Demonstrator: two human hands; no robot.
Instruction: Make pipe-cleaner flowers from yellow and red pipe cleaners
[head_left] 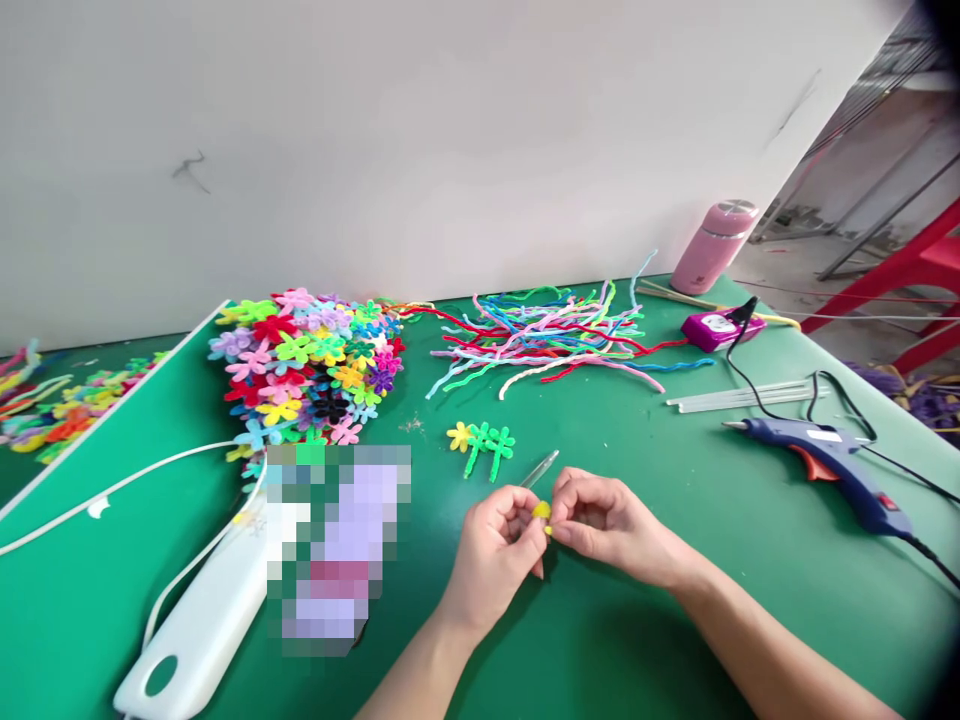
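Observation:
My left hand (499, 548) and my right hand (609, 522) meet over the green table (675, 600), near its front. Both pinch a small yellow felt piece (541, 512) between their fingertips. A clear thin stick (540, 468) pokes up from between the hands, and I cannot tell which hand holds it. Just beyond the hands lie a yellow felt flower (458, 436) and two green flowers on stems (489, 446).
A heap of coloured felt flowers (311, 365) lies at the back left, with a tangle of pipe cleaners (547, 335) behind. A blue glue gun (825, 455), clear glue sticks (742, 397), a pink bottle (712, 245), a purple gadget (720, 328) and a white power bank (202, 625) are around.

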